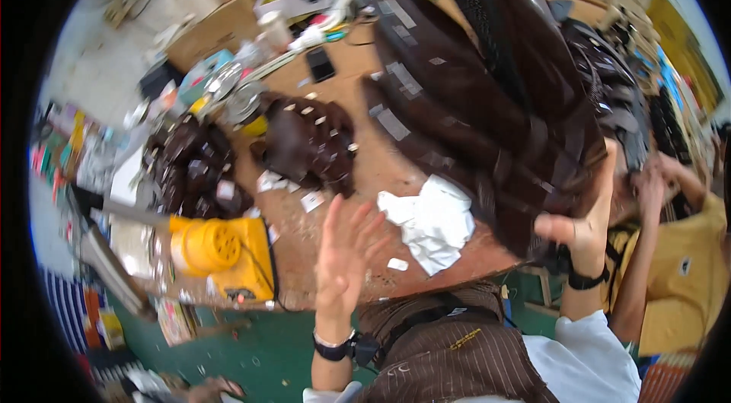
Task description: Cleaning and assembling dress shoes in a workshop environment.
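My left hand (344, 251) is raised over the table's front edge with its fingers spread, and nothing is in it. At the right, my right hand (585, 224) has its thumb apart and its fingers stretched along the edge of a large glossy dark brown piece (457, 91) made of long leather-like flaps. Pale rectangular patches are scattered over the flaps. Whether the right hand touches this piece or just stands beside it, I cannot tell; its lower fingers are hidden and blurred. A crumpled white cloth or paper (434, 224) lies between my hands.
Two dark brown lumpy bundles (308, 140) with small pale tabs lie left on the brown table (343, 83). Nearby are a yellow machine (228, 254), a black phone (320, 63), glass jars (245, 105) and a cardboard box (217, 30). A person in yellow (681, 273) works close at my right.
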### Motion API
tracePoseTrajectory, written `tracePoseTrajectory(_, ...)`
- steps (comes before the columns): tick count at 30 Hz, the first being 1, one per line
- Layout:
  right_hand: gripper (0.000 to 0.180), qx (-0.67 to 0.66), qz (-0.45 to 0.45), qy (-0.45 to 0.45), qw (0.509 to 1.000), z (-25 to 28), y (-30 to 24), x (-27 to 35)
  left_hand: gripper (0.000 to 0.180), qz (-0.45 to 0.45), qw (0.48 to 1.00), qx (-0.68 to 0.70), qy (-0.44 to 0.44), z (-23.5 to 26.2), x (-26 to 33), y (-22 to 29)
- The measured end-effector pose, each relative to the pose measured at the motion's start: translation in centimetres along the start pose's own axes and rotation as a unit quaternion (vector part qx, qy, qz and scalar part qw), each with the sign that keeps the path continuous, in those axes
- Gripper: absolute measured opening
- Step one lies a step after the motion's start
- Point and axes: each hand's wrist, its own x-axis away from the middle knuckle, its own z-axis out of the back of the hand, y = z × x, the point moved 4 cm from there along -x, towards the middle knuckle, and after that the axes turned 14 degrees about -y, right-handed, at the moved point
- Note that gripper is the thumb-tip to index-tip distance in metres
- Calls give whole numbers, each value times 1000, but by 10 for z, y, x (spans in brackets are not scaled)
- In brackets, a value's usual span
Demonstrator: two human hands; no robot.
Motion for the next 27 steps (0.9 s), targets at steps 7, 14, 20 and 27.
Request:
tracePoseTrajectory(7,93,-248,-191,-563,765,-208,8,9,105,-224,940,7,258,52,174,12)
tracePoseTrajectory(14,126,-361,-399,-707,459,-400,39,56,100,-450,802,-104,378,63,302,45)
tracePoseTrajectory(20,120,-305,-407,-707,491,-474,58,55,98,-487,731,-135,458,124,351,50)
tracePoseTrajectory(27,116,-323,-467,-671,478,-520,78,39,91,-450,735,-103,496,197,360,56)
